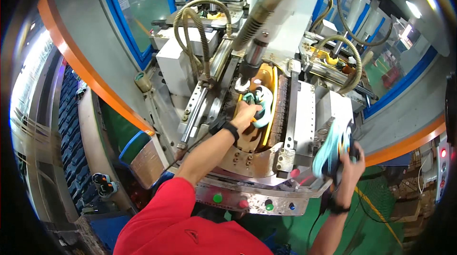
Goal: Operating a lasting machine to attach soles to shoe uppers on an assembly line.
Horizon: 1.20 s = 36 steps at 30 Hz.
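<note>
My left hand [245, 116] reaches into the open middle of the machine, its fingers closed on a teal and white shoe [264, 107]. That shoe sits in the brown, yellow-edged cradle [247, 140], beneath a round press rod [253, 57]. Out to the right, past the machine's edge, my right hand [352, 167] grips a second teal shoe [331, 150] with a dark part near my fingers. Motion smears this second shoe, so its details are lost. Each wrist wears a black band.
Metal rails with blocks [293, 117] flank the cradle, and ribbed hoses [200, 31] arch above. A button panel [252, 201] runs along the machine's front. Orange-edged curved guards [95, 74] stand on both sides. A dark shoe [104, 185] lies by the conveyor at left.
</note>
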Each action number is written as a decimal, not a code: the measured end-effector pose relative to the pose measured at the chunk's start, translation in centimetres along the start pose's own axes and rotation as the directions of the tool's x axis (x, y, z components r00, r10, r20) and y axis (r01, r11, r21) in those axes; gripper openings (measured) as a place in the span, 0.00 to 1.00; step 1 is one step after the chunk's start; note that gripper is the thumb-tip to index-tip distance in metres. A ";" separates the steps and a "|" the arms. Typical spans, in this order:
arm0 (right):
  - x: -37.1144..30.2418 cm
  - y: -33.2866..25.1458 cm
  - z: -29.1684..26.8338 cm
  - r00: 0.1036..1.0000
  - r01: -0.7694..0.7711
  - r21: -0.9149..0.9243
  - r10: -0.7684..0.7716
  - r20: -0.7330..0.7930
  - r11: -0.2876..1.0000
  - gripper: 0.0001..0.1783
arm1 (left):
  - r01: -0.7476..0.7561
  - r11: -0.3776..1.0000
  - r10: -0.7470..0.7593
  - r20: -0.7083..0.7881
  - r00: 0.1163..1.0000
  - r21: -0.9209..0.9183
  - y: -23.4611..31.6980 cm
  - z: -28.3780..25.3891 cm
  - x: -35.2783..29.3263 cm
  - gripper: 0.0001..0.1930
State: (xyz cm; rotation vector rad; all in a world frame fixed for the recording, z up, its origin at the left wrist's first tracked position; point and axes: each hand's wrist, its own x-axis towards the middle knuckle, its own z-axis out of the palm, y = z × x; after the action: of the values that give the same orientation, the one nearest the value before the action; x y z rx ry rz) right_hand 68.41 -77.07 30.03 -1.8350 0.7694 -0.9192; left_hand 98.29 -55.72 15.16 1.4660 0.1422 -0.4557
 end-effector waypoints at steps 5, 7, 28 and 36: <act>8.8 -3.2 13.6 0.938 0.102 -0.272 -0.002 0.347 0.957 0.27 | 0.217 0.923 -0.131 0.271 0.954 -0.317 3.3 -8.7 -16.5 0.15; 8.5 -6.2 19.8 0.863 0.096 -0.496 0.176 0.473 0.863 0.31 | 0.198 0.946 -0.145 0.212 0.967 -0.256 4.0 -12.3 -22.0 0.19; -22.8 -1.1 22.9 0.444 0.529 0.236 -0.503 0.741 0.815 0.05 | -0.194 0.970 0.041 -0.695 0.718 -0.144 -6.1 -22.5 -48.8 0.17; -32.4 15.5 25.9 0.147 0.612 0.312 -0.493 0.858 0.726 0.10 | -0.038 0.860 -0.389 -0.701 0.598 -0.509 -10.0 -19.5 -56.1 0.18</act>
State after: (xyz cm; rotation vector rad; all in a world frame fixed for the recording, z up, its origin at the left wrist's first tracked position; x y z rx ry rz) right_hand 71.26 -45.38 -0.79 -2.3556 -0.6865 -0.0751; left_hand 47.10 -25.26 24.23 1.0529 1.0716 0.1206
